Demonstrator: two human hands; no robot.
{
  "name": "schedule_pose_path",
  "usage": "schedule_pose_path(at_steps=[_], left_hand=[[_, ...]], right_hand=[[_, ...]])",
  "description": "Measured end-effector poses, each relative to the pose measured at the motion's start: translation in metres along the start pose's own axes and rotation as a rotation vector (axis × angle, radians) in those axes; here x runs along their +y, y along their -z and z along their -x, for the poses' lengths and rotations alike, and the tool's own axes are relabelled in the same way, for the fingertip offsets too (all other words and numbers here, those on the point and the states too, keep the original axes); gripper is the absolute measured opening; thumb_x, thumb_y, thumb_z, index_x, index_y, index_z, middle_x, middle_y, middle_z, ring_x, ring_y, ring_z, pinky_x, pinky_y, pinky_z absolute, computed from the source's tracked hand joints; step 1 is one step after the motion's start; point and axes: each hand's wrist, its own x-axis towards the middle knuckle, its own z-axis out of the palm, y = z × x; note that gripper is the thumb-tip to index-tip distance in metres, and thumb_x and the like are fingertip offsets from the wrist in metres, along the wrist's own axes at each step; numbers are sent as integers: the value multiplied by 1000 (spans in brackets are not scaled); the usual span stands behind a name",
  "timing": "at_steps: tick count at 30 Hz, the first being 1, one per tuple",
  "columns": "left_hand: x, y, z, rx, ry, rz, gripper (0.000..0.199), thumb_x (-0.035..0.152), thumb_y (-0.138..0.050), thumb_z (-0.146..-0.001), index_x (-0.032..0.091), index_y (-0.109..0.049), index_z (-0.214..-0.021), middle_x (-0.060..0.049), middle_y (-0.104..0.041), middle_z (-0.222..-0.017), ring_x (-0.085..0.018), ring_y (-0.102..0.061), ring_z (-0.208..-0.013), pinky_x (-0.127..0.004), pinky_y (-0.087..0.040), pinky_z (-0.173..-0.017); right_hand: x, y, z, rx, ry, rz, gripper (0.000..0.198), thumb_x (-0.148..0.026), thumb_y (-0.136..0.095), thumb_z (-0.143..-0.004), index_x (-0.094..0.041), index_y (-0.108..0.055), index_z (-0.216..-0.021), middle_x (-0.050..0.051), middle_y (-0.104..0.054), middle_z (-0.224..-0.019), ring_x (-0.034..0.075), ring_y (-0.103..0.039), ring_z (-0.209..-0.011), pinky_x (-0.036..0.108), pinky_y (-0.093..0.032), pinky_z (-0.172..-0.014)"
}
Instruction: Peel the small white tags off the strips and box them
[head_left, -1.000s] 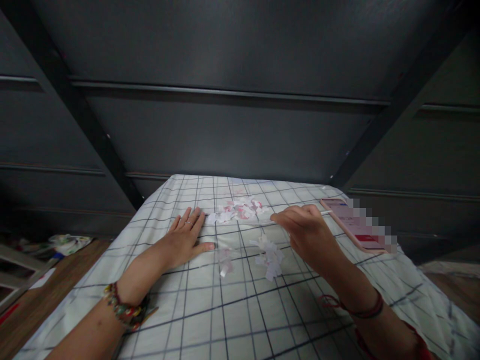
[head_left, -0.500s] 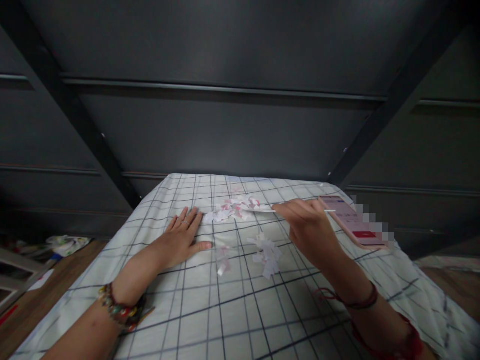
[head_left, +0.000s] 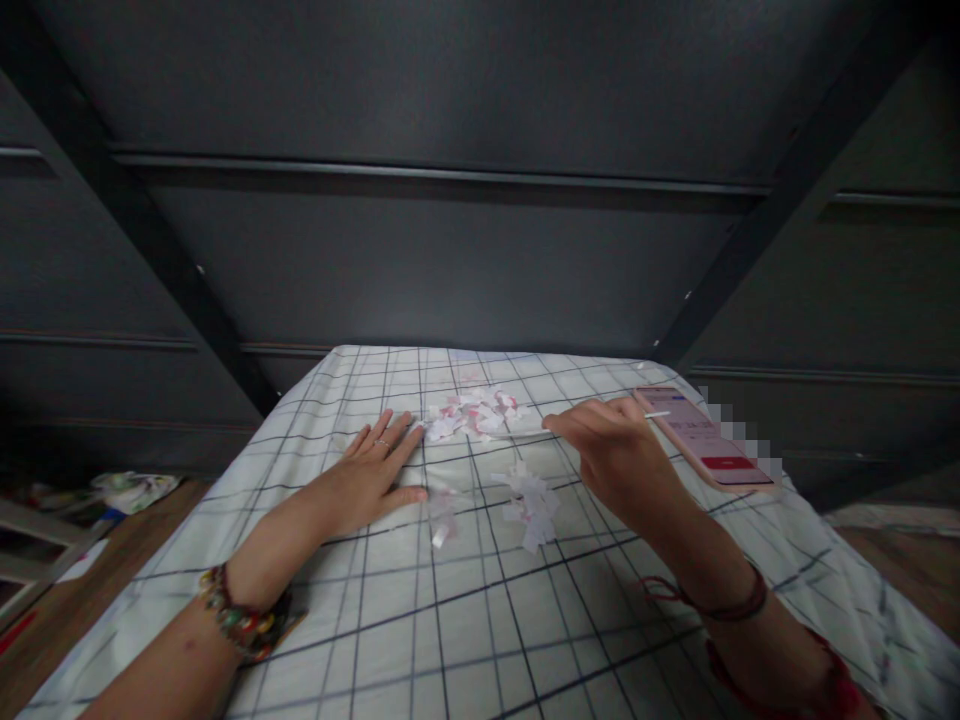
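Observation:
My right hand pinches a thin white stick, which points left. Its far end reaches the right side of a loose pile of torn paper scraps, white with some pink. Whether the tip touches a scrap is too blurred to tell. My left hand lies flat and open on the checked cloth, fingertips at the pile's left edge. Nearer me, a second heap of white scraps sits between the hands. A small see-through piece with pinkish scraps lies by my left thumb.
A white cloth with dark grid lines covers the surface. A phone with a lit screen lies to the right of my right hand. Dark panels rise behind the far edge. At the lower left, a crumpled bag rests by the floor.
My left hand has slid slightly right, closer to the pile's left edge. The stick has shifted a little, while my right hand stays in nearly the same place.

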Motion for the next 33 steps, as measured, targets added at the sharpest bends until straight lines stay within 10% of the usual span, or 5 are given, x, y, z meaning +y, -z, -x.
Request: schedule_pose_path(at_steps=[33], left_hand=[[-3,-1,-2,-7,-8,-11,84,75,-23,-89,19,-29,-151,-15,-13,-159,-39,-5,-145,-54,-15,-115]], right_hand=[[-3,7,2,118,157,-149,47,13,-35,-66,-19,-63,-87,-2,-64,-69,13,-52,-66,29,-32,-66]])
